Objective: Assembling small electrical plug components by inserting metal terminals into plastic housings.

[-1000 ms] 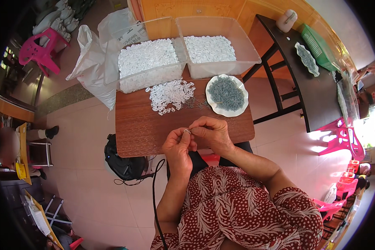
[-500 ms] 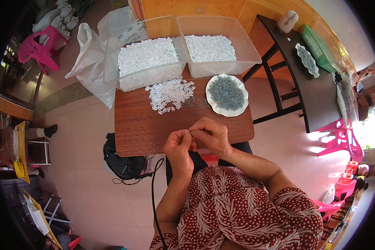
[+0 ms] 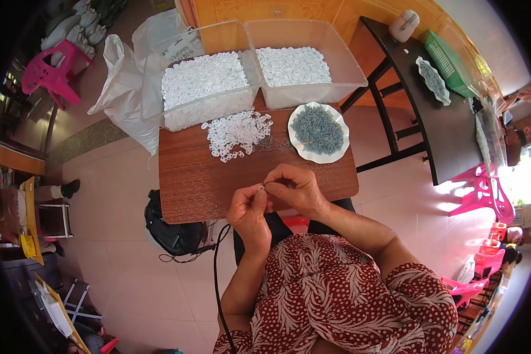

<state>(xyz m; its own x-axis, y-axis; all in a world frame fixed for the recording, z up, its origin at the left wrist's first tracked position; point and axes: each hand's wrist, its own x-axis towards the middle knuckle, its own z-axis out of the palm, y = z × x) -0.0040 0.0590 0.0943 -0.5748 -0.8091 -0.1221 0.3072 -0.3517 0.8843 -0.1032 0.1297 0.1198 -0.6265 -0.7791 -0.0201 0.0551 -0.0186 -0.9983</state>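
Note:
Over the near edge of the brown table (image 3: 189, 192), my left hand (image 3: 249, 211) and my right hand (image 3: 295, 190) meet fingertip to fingertip. Between thumb and forefinger the left one pinches a small whitish piece (image 3: 261, 187), mostly covered by the fingers. My right fingers are pinched against the same spot; whether they grip a second part is hidden. Beyond the hands lies a loose pile of small white plastic pieces with holes (image 3: 236, 134). Beside it, a scalloped white plate (image 3: 320, 157) bears a heap of small grey-blue pins or screws (image 3: 317, 130), some scattered toward the pile.
Two clear plastic bins (image 3: 215, 112) (image 3: 307, 94) full of white pieces stand at the table's back. A white sack (image 3: 121, 100) is left of them, a black bag (image 3: 174, 227) below the left edge. The dark side table (image 3: 448, 135) holds a green basket (image 3: 448, 62).
The view has shifted slightly. Both hands stay pinched together at nearly the same place, with only a small change in the fingers.

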